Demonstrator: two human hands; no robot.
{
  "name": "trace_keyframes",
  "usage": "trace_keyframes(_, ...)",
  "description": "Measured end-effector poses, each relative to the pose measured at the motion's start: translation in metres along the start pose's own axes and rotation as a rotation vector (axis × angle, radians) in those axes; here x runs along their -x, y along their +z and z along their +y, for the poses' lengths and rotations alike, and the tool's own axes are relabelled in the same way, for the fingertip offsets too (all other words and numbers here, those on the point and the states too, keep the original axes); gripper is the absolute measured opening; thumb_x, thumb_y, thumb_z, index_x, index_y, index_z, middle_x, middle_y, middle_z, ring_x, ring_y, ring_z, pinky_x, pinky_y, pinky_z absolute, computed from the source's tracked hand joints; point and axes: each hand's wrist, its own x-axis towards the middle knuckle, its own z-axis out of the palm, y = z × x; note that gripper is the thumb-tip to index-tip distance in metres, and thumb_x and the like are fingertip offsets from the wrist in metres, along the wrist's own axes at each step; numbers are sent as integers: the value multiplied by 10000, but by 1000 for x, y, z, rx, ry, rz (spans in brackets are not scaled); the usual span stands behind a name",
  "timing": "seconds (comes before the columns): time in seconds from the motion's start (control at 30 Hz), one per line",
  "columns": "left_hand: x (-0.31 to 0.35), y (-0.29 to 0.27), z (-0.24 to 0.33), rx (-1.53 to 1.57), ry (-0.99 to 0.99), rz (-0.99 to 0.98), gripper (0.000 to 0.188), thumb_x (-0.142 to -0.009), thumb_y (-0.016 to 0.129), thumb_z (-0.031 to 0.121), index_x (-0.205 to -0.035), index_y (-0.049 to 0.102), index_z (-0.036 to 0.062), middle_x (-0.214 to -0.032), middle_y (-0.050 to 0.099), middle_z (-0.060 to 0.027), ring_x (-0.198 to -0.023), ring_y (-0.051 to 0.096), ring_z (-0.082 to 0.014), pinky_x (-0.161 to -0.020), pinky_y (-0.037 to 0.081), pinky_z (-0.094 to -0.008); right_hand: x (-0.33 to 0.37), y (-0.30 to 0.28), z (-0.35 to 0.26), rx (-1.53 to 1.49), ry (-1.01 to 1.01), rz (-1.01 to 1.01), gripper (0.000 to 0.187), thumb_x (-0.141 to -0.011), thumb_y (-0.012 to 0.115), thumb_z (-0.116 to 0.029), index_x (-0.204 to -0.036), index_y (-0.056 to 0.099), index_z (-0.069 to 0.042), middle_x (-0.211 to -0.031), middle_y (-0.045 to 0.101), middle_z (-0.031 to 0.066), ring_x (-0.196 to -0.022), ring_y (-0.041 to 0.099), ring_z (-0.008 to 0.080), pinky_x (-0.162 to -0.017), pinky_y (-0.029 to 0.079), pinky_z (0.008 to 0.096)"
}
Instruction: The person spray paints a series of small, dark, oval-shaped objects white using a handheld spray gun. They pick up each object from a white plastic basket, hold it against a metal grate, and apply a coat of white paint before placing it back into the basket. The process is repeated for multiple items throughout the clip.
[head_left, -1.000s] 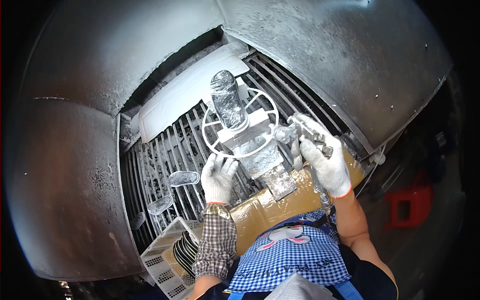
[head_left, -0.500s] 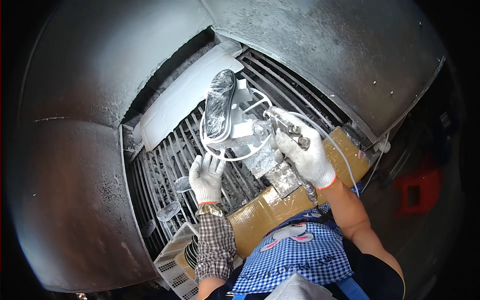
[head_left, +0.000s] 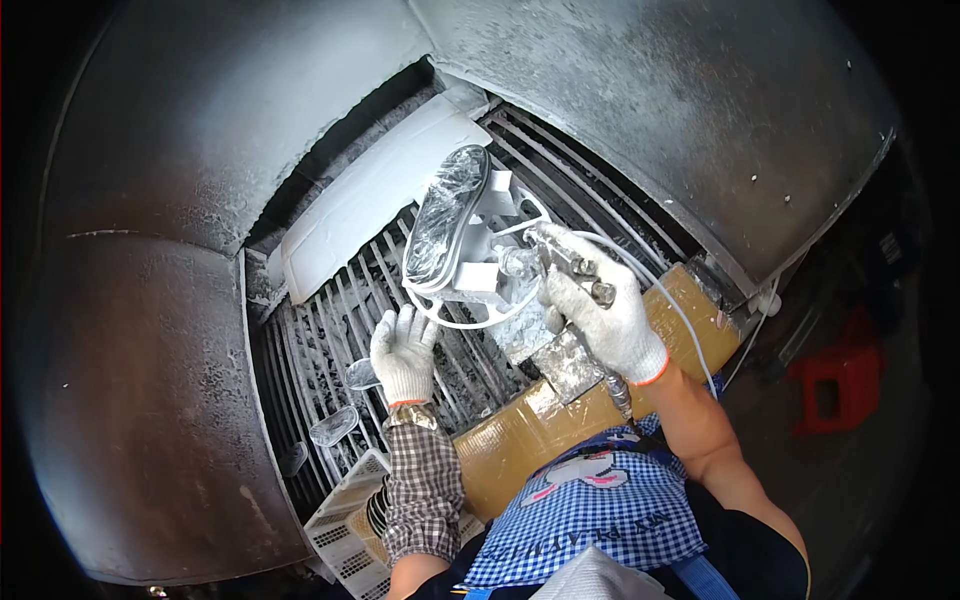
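My right hand point(head_left: 612, 318), in a white knit glove, is wrapped round a metal spray gun point(head_left: 582, 268) with small round knobs. The gun points left at a shoe sole point(head_left: 447, 215) with a glossy, crinkled dark middle and a pale rim. White blocks hold the sole up on a white spoked ring point(head_left: 470, 325), which is speckled with coating. Below the ring's left edge, my gloved left hand point(head_left: 405, 357) is open, fingers spread and palm showing. It holds nothing; whether its fingertips touch the ring I cannot tell.
Dusty bars of a metal grate point(head_left: 350, 310) lie under the ring, with several small clear oval pieces point(head_left: 334, 426) on them. Metal walls point(head_left: 150, 350) enclose it. A white sheet point(head_left: 380, 190), taped brown box point(head_left: 510, 430), white basket point(head_left: 340, 520), pale hose point(head_left: 690, 325) and red stool point(head_left: 838, 385) surround.
The ring and sole have turned slightly clockwise, the sole's far end swinging right. My left hand has moved a little to the left. My right hand keeps its grip on the spray gun.
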Motion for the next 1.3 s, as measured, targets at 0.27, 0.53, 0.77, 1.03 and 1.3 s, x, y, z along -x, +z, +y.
trace_keyframes(0.27,-19,-7,6,-24,19,47,358,-1006,653,278,-1241,580,19,-1396,606,-250,-1305,606,-461,-1073,544,-621,-20,-6,12,-28,-28,88,568,-1064,691,-148,-1559,496,50,-1046,725,14,-740,582,26,-644,498,213)
trace_keyframes(0.53,-5,-12,-17,-75,17,136,200,-1043,558,214,-1119,609,36,-1176,713,-205,-1095,705,-387,-943,600,-517,-21,-10,6,68,-128,227,517,-1055,692,-113,-1525,541,39,-994,719,12,-741,571,26,-655,498,209)
trace_keyframes(0.77,42,-8,-61,-70,-172,-14,366,-1036,595,216,-1333,624,2,-1278,701,-174,-1153,677,-331,-967,577,-461,-15,5,9,138,-94,110,537,-1049,688,-100,-1540,524,46,-996,738,20,-736,573,26,-643,488,210)
trace_keyframes(1.03,62,13,-81,113,-258,-69,471,-1025,549,156,-1429,522,-83,-1439,587,-306,-1327,590,-466,-1132,522,-582,0,28,3,51,-9,-79,538,-1065,652,-102,-1546,495,80,-1103,725,95,-866,643,84,-772,532,244)
trace_keyframes(1.3,60,10,-77,89,-230,-81,473,-1018,565,162,-1433,535,-64,-1419,607,-283,-1317,600,-453,-1118,534,-581,-1,20,5,77,0,17,542,-1057,666,-94,-1529,497,112,-1340,724,170,-1154,688,138,-960,560,290)
